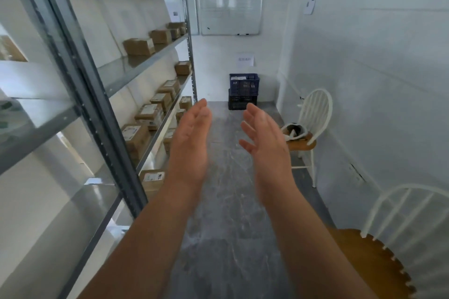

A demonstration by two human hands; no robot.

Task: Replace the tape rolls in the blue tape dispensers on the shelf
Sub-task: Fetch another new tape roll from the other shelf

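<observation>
Both my arms reach forward over the aisle floor. My left hand (192, 138) is held edge-on, fingers straight and together, palm facing right, holding nothing. My right hand (264, 138) mirrors it a short gap away, fingers slightly spread, palm facing left, also holding nothing. A grey metal shelf rack (97, 114) runs along the left wall; my left hand is just right of its front edge. No blue tape dispenser and no tape roll shows anywhere in view.
Several brown cardboard boxes (136, 137) sit on the rack's shelves. Two stacked dark blue crates (243, 91) stand at the far wall under a whiteboard (229, 9). A white chair (308, 133) with an object on its seat and another chair (388, 238) line the right side.
</observation>
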